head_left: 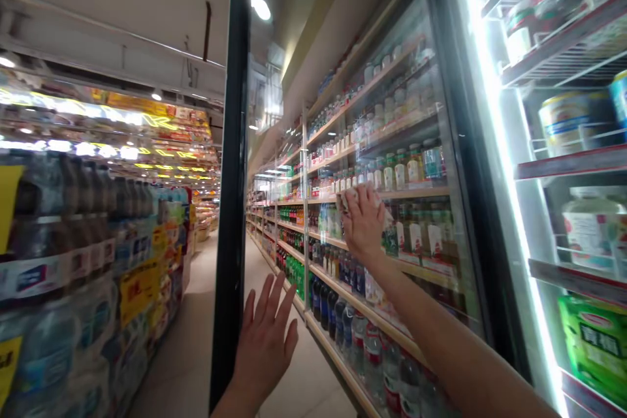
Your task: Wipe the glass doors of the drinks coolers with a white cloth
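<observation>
A glass cooler door (337,46) with a dark frame stands swung open in front of me. High on the pane, my right hand (363,222) presses a pale crumpled cloth (386,214) against the glass; most of the cloth is hidden behind the palm and fingers. Lower down, by the dark upright edge of the door, my left hand (267,336) has its fingers spread and holds nothing. Its palm faces the glass, and whether it touches the pane is hard to tell.
To the right, lit cooler shelves (573,284) bear cans, jars and a green pack (595,339). Shelves of bottles (343,313) show through the glass. Stacked packs of bottled drinks (59,261) line the left, beside an aisle floor (196,287).
</observation>
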`<state>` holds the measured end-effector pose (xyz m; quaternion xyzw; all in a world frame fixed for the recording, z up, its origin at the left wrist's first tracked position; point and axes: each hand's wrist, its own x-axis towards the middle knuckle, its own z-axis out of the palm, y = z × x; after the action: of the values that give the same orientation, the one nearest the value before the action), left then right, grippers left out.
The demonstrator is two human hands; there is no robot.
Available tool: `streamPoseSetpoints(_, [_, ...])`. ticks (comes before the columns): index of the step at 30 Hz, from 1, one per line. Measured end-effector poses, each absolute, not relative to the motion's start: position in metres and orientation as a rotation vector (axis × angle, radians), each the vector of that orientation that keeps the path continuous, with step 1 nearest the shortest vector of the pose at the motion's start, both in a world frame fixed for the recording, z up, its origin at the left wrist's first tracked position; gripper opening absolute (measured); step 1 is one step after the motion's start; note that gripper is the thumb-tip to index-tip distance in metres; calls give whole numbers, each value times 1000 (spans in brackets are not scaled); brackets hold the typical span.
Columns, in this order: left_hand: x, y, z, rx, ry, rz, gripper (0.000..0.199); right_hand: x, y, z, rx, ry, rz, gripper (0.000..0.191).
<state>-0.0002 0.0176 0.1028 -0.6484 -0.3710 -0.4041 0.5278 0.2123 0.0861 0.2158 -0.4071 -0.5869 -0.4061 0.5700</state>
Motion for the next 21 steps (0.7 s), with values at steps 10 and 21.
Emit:
streamPoseSetpoints(10, [-12, -3, 82, -1624, -880, -902, 43, 164, 66, 239, -748, -1688, -1059, 47])
streamPoseSetpoints(21, [-64, -63, 58, -1740, -888, -929, 41, 131, 54, 91, -8, -2401, -1201, 42])
